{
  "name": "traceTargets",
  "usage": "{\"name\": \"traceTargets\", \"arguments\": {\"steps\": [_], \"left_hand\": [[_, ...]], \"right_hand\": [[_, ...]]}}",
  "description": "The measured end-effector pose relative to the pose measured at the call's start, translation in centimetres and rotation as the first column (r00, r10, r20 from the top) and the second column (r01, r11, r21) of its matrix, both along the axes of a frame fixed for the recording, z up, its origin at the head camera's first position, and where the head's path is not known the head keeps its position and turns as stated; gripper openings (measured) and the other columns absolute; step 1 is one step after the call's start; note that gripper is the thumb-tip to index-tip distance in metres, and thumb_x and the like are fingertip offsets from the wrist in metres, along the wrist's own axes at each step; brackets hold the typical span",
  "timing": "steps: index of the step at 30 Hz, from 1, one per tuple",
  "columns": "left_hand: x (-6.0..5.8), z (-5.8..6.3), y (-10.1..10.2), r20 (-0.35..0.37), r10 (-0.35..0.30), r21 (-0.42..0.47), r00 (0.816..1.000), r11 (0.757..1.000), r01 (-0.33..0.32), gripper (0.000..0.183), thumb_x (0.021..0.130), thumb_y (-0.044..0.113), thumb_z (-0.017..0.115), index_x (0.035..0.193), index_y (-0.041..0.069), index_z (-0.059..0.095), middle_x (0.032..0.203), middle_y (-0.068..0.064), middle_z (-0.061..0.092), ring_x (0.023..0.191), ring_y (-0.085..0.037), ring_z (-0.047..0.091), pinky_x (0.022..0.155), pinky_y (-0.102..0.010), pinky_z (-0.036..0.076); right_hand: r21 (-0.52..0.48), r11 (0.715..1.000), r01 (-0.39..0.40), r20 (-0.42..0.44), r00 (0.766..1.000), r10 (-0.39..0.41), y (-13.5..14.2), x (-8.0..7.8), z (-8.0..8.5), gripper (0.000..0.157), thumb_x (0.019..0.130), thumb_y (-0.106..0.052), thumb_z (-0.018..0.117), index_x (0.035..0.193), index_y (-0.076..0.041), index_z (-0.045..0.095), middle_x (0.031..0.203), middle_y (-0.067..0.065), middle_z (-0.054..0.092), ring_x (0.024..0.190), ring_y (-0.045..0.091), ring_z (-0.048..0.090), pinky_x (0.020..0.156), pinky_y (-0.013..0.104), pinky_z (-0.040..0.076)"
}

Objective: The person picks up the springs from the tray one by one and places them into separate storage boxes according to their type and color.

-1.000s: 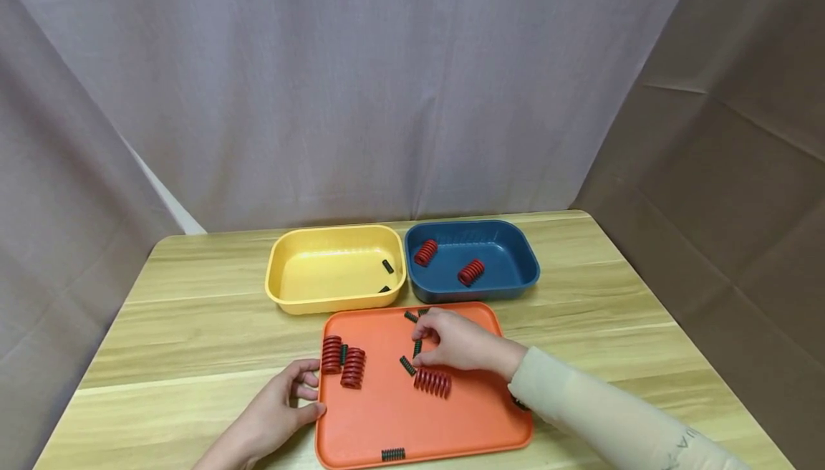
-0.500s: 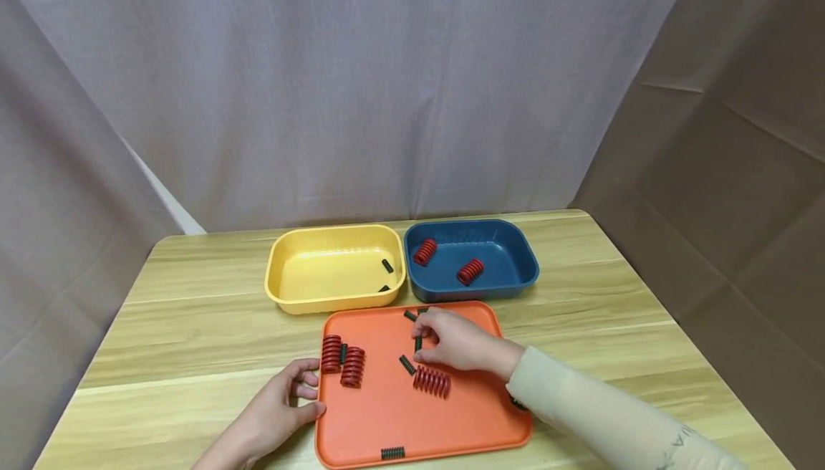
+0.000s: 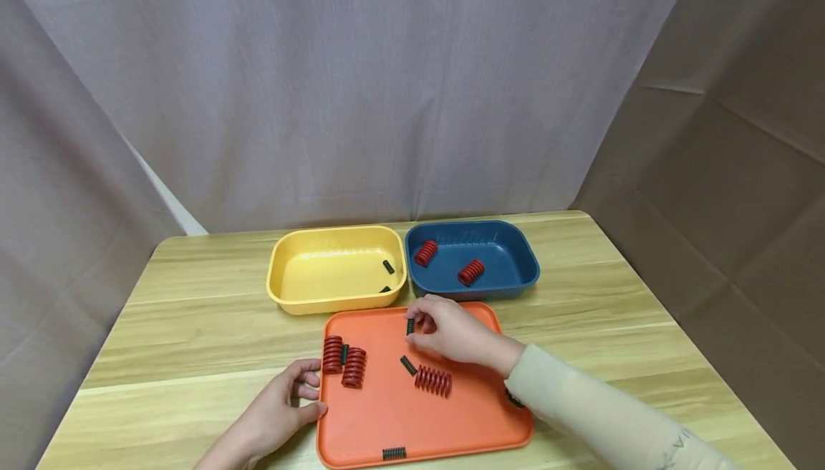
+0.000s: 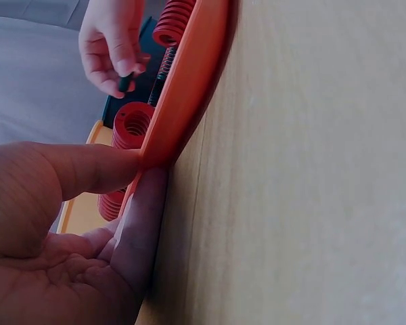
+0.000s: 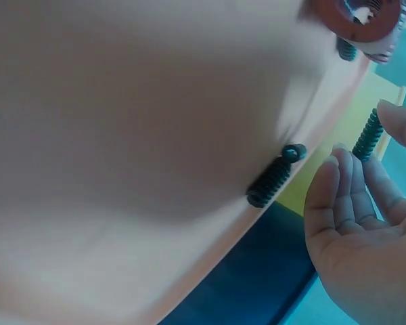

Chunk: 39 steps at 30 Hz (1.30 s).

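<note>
My right hand [image 3: 451,332] pinches a small dark green spring [image 3: 409,326] between thumb and forefinger, above the far part of an orange tray [image 3: 380,413]. The same held spring [image 5: 369,135] shows clearly in the right wrist view. My left hand [image 3: 277,407] grips the tray's left rim, thumb against one side and fingers beneath. Two big red springs [image 3: 353,367] lie near that rim with a dark spring [image 3: 344,354] between them. Mid-tray, another dark spring [image 3: 408,365] lies beside a third red spring [image 3: 433,381]. One dark spring [image 3: 394,453] rests along the near edge.
Behind the tray stand a yellow bin [image 3: 299,303] with two small dark springs and a blue bin [image 3: 445,294] with two red springs. In the right wrist view, two dark springs [image 5: 269,183] lie by the tray's far rim. Curtains rise behind the table.
My right hand has picked up the dark spring from mid-tray and moved slightly away from me and left with it. My left hand keeps its grip on the tray rim.
</note>
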<state>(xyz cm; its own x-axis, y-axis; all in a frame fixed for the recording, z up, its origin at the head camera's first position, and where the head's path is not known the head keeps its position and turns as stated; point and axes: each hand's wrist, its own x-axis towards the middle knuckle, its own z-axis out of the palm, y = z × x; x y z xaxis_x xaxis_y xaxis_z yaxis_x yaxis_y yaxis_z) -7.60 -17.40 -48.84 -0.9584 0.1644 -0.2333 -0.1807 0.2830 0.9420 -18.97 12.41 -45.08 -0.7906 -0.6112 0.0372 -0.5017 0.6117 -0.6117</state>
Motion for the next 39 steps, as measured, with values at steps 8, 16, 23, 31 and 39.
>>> {"name": "traceTargets", "arguments": {"steps": [8,16,23,31,39], "left_hand": [[-0.1,-0.2,0.0,-0.009,0.005,-0.002,1.0,1.0,-0.005,0.061,0.077,0.002,0.078,0.131,-0.001,0.048,0.107,-0.011,0.051,0.095,-0.023,0.054,0.075,-0.026,0.047],[-0.1,-0.2,0.0,-0.009,0.009,-0.006,1.0,1.0,-0.009,0.061,0.077,0.001,0.078,0.131,-0.001,0.048,0.107,-0.011,0.051,0.095,-0.023,0.054,0.074,-0.026,0.047],[-0.1,-0.3,0.0,-0.003,0.012,-0.011,1.0,1.0,-0.012,0.061,0.077,0.001,0.078,0.13,0.0,0.049,0.107,-0.01,0.051,0.095,-0.022,0.054,0.075,-0.026,0.047],[-0.1,-0.4,0.0,-0.004,0.006,-0.008,1.0,1.0,-0.006,0.061,0.077,0.002,0.078,0.131,0.0,0.049,0.107,-0.01,0.051,0.095,-0.022,0.055,0.075,-0.026,0.047],[-0.1,-0.3,0.0,-0.01,-0.006,-0.003,1.0,1.0,0.006,0.062,0.077,0.003,0.078,0.131,-0.001,0.048,0.107,-0.011,0.051,0.096,-0.022,0.055,0.075,-0.026,0.048]], "right_hand": [[-0.066,0.996,0.051,-0.014,0.999,-0.052,-1.3,-0.1,0.8,0.033,0.088,-0.028,0.073,0.114,-0.01,0.063,0.096,0.004,0.058,0.085,0.018,0.057,0.072,0.026,0.048],[-0.158,0.981,0.115,-0.018,0.993,-0.119,-3.0,-0.6,1.2,0.034,0.089,-0.028,0.072,0.117,-0.011,0.063,0.098,0.002,0.058,0.086,0.019,0.058,0.07,0.026,0.049],[-0.224,0.959,0.174,-0.046,0.981,-0.189,-4.7,-1.4,1.8,0.034,0.088,-0.025,0.073,0.116,-0.011,0.063,0.104,0.001,0.059,0.088,0.019,0.059,0.073,0.03,0.05],[-0.265,0.946,0.187,-0.067,0.975,-0.212,-6.8,-2.4,1.8,0.036,0.09,-0.031,0.07,0.118,-0.01,0.062,0.105,-0.002,0.058,0.093,0.019,0.057,0.073,0.031,0.05],[-0.255,0.933,0.255,-0.065,0.958,-0.279,-9.5,-3.3,1.4,0.034,0.09,-0.037,0.068,0.114,-0.013,0.063,0.107,0.001,0.059,0.095,0.017,0.056,0.078,0.03,0.048]]}}
